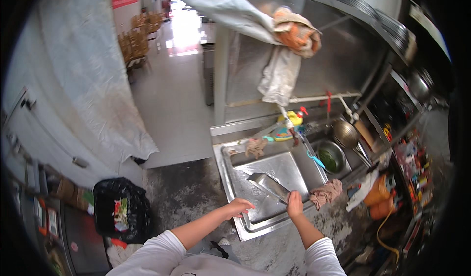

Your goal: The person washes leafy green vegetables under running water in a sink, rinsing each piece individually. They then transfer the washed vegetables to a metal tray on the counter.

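In front of me is a stainless steel sink (272,209). My right hand (295,203) grips the near end of a narrow metal pan (270,184), which slants across the basin. My left hand (239,207) hovers by the basin's left near edge with nothing in it, its fingers apart. A crumpled cloth (256,147) lies at the sink's back left, and a pinkish cloth (326,194) hangs over the front edge on the right. Across the divider, a metal bowl (331,158) holds something green, partly under a rounded metal pan (346,133).
A yellow detergent bottle (290,119) stands behind the sink, below a faucet wrapped in cloth (281,69). A turquoise-handled brush (315,159) rests on the divider. On the left stands a black-lined trash bin (121,209); orange containers (379,198) stand on the right.
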`<state>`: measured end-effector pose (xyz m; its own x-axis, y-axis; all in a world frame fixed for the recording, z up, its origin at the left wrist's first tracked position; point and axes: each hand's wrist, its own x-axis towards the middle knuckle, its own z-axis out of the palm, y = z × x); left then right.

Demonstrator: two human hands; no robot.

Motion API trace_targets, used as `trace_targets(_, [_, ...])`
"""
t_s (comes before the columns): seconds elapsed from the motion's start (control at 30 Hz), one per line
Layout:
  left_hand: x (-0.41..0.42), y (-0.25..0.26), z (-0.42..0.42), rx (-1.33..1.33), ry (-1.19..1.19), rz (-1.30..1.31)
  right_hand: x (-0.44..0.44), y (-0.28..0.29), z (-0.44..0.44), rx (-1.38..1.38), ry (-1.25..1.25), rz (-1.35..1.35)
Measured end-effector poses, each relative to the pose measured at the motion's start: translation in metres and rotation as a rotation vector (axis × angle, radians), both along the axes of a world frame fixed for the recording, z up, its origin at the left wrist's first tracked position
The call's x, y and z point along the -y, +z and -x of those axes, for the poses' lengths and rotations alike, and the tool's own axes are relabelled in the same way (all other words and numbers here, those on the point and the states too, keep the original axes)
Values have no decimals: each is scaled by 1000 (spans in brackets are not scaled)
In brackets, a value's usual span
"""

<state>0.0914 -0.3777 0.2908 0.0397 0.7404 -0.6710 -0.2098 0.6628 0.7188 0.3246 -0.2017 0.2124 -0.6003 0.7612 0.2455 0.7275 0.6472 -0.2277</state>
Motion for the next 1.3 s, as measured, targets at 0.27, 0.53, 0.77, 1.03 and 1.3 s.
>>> trace_targets(0.27, [155,6,43,-32,517,-41,26,-44,42,-162,-339,304])
trace_targets(0.53, [392,-32,-3,157,1060,-28,156,45,102,-812,-465,1460])
trace_targets(0.77, [560,-26,-71,356,1287,-293,417,112,163,-418,-124,1703])
trace_targets(1.03, [773,39,-135,230,1799,-567,708,104,191,167,386,1753])
trace_targets(1.3, [924,29,-165,40,2251,-432,916,89,237,639,885,1842])
